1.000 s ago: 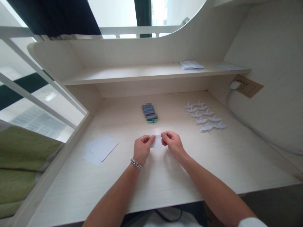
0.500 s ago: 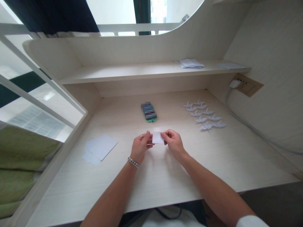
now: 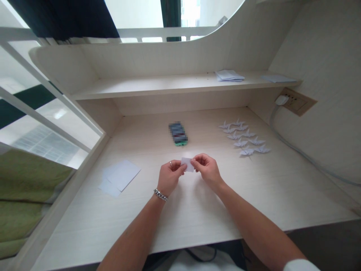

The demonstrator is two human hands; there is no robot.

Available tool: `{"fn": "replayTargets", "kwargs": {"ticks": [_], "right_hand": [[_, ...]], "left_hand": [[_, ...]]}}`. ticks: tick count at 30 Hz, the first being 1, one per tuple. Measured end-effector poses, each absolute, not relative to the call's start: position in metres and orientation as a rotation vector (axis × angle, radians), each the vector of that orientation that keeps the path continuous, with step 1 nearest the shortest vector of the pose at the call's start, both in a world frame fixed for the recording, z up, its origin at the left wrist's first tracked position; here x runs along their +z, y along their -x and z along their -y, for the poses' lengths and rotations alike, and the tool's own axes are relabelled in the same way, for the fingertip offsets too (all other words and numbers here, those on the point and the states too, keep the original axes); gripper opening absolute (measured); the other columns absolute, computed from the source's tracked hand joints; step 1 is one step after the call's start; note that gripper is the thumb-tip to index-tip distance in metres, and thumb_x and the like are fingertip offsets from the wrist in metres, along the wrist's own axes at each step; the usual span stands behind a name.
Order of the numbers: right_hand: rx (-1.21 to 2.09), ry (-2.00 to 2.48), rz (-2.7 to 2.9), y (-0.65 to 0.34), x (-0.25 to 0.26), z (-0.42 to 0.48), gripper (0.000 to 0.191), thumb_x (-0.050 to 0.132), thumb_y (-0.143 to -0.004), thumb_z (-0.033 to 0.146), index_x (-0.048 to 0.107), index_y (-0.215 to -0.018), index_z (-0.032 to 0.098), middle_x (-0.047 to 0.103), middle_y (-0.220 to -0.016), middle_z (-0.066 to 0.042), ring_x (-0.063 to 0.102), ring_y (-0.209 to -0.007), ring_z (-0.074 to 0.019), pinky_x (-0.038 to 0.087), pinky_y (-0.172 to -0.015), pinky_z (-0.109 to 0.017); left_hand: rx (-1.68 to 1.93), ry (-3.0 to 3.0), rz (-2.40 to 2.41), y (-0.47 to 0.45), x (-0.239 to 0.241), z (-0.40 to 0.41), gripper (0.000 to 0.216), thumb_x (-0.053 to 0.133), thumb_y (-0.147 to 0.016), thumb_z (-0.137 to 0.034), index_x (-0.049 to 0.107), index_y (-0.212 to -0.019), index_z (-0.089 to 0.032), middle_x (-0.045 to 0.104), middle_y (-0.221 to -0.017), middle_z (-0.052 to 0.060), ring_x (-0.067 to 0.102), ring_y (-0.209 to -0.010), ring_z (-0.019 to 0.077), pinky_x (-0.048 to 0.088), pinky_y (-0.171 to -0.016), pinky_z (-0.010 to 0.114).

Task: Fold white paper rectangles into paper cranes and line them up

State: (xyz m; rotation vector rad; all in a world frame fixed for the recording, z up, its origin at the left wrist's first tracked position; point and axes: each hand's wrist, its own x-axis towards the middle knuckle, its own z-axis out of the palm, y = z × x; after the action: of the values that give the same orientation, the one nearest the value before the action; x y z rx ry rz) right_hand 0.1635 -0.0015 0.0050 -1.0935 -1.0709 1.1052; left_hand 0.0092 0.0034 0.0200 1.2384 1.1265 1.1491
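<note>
A small white folded paper square (image 3: 187, 165) is held just above the desk, between my two hands. My left hand (image 3: 169, 175), with a ring and a chain bracelet, pinches its left edge between thumb and fingers. On the other side, my right hand (image 3: 207, 169) grips the upper right corner with thumb and fingertips. Several folded paper cranes (image 3: 241, 143) stand in rows to the right. Flat sheets of white paper (image 3: 124, 175) lie overlapping on the left of the desk.
A phone-like object (image 3: 180, 137), blurred out, with a green edge, lies beyond my hands. Stacked papers (image 3: 229, 75) rest on the shelf (image 3: 158, 87). At right, a cable (image 3: 304, 160) runs from a wall socket (image 3: 299, 101) along the desk's side.
The paper square has turned slightly between my hands. My left thumb has moved onto its face and the left fingers have shifted up behind it. The right hand stays nearly in place.
</note>
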Motion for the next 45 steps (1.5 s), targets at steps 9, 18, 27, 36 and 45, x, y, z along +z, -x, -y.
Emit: {"fn": "replayTargets", "kwargs": {"ticks": [9,18,27,36,45], "right_hand": [[0.907,0.949,1.382,-0.165,0.011,0.013,0.006,0.073,-0.074,0.019,0.075,-0.074,0.025,0.068,-0.100,-0.006,0.064,-0.095,-0.0211,0.053,-0.080,-0.034],[0.867,0.967,1.378,-0.165,0.011,0.014,0.014,0.071,-0.073,0.014,0.076,-0.075,0.027,0.069,-0.104,-0.006,0.064,-0.099,-0.0222,0.053,-0.083,-0.035],[0.951,0.961,1.315,-0.166,0.002,0.010,0.010,0.075,-0.072,0.018,0.077,-0.077,0.025,0.068,-0.106,-0.006,0.065,-0.099,-0.0215,0.053,-0.083,-0.034],[1.002,0.998,1.267,-0.166,0.004,0.008,0.011,0.077,-0.068,0.017,0.078,-0.075,0.025,0.068,-0.104,-0.006,0.065,-0.096,-0.0205,0.053,-0.085,-0.033],[1.068,0.984,1.194,-0.165,0.008,0.008,0.010,0.078,-0.065,0.017,0.078,-0.073,0.024,0.068,-0.102,-0.007,0.065,-0.095,-0.0213,0.055,-0.081,-0.033]], "left_hand": [[1.452,-1.323,-1.070,-0.002,0.019,-0.004,0.005,0.075,-0.062,-0.014,0.071,-0.060,-0.018,0.071,-0.101,0.009,0.067,-0.089,0.0222,0.054,-0.078,0.033],[1.518,-1.292,-1.040,-0.002,0.022,-0.003,0.011,0.074,-0.063,-0.010,0.067,-0.057,-0.017,0.071,-0.096,0.008,0.068,-0.084,0.0205,0.055,-0.075,0.033],[1.474,-1.315,-1.067,0.000,0.015,-0.007,0.007,0.073,-0.063,-0.011,0.069,-0.061,-0.017,0.072,-0.095,0.008,0.068,-0.085,0.0199,0.055,-0.074,0.031],[1.414,-1.375,-1.079,0.001,0.013,-0.007,0.004,0.075,-0.064,-0.015,0.074,-0.068,-0.018,0.072,-0.101,0.009,0.068,-0.091,0.0220,0.055,-0.078,0.032],[1.398,-1.380,-1.095,0.000,0.015,-0.006,0.006,0.077,-0.064,-0.019,0.075,-0.069,-0.018,0.073,-0.102,0.010,0.067,-0.095,0.0244,0.054,-0.086,0.038]]}}
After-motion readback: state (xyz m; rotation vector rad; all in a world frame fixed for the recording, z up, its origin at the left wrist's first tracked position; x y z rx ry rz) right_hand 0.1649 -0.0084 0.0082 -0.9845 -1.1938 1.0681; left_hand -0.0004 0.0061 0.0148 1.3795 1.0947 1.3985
